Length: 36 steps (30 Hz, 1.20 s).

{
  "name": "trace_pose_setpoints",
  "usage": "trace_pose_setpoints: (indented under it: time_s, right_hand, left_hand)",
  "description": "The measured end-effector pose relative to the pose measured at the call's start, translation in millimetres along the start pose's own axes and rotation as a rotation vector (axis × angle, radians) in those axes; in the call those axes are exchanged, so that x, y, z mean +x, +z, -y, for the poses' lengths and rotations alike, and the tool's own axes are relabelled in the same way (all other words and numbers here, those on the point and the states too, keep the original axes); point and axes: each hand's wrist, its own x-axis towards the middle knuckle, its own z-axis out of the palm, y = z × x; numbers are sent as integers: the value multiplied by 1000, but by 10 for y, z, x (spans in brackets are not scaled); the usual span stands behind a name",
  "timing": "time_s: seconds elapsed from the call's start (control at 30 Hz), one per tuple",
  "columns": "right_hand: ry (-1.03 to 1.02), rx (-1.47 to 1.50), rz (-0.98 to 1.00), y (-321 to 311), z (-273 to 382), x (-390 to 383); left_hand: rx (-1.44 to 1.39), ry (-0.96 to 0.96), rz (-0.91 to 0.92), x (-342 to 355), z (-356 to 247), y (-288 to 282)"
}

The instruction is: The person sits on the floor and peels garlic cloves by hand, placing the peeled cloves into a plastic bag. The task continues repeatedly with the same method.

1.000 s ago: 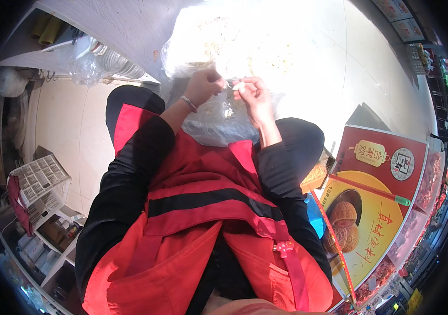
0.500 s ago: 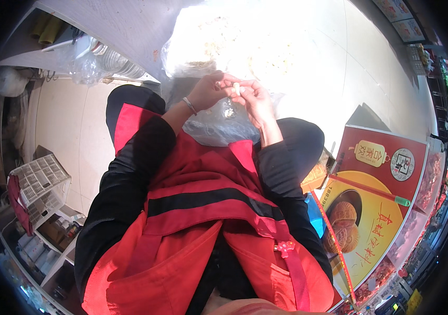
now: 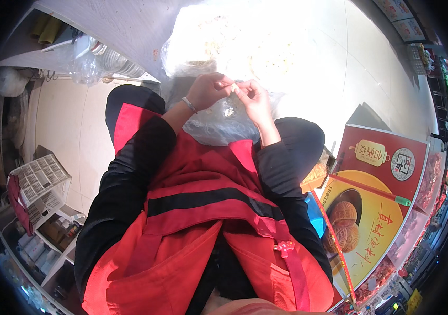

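Observation:
At the far middle, above my lap, my two hands meet fingertip to fingertip around a small pale piece [image 3: 233,88], too small and overexposed to name. My left hand [image 3: 207,93], a bracelet on its wrist, pinches it from one side. My right hand [image 3: 256,104] is closed on it from the other, thumb and forefinger together. Under them a clear plastic bag [image 3: 211,130] lies across my lap, with a whitish bit [image 3: 228,112] on it. Just beyond, another clear bag [image 3: 182,59] with small scraps is washed out by sunlight.
A signboard picturing round pastries [image 3: 381,220] stands close on my right. To my left sit a white slatted plastic basket [image 3: 38,176] and an open shelf unit [image 3: 51,228]. Clear plastic stacked ware [image 3: 116,62] sits by the cabinet [image 3: 98,21] at far left.
My right fingers have closed further over the pale piece, so less of it shows. Both hands have shifted only slightly; the bags and surroundings look the same.

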Motion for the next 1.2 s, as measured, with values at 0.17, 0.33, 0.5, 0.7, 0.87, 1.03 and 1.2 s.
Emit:
trace_pose_setpoints:
  time_s: [0.17,0.33,0.5,0.7,0.87,1.03,1.2]
  right_hand:
    - [-28,92,12,22,-11,1]
    - [-36,84,-19,55,-26,-2]
    - [-62,109,-60,49,-65,17]
    - [-88,39,-65,49,-81,16]
    - [-11,223,-87,93,4,-11]
    - [53,520,-30,7,80,12]
    - [145,458,35,-43,53,17]
  left_hand:
    - [-37,-34,-11,7,48,-5]
    - [22,-27,-47,20,75,0]
    - [-64,-4,-34,9,26,14]
    - [14,22,-42,-6,-33,4]
    - [48,4,-5,-5,-1,3]
    - [153,-144,289,-10,15,-17]
    - [-37,50,0,10,-9,25]
